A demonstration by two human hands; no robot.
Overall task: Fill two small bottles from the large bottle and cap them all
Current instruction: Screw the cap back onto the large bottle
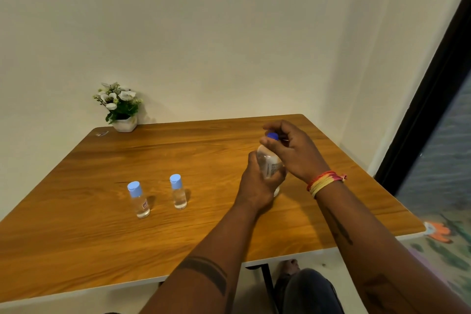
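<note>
We have our left hand (257, 183) wrapped around the body of the large bottle (269, 164), which stands on the wooden table (204, 232) toward its right side, while our right hand (293, 150) pinches its dark blue cap (272, 135) from above. To the left, well apart, the two small bottles (139, 200) (178, 192) stand upright with light blue flip caps on; a little clear liquid seems to sit in each. We cannot tell whether we are opening or closing; either calls for a steady twist. A potted flower (119, 107) sits far left.
</note>
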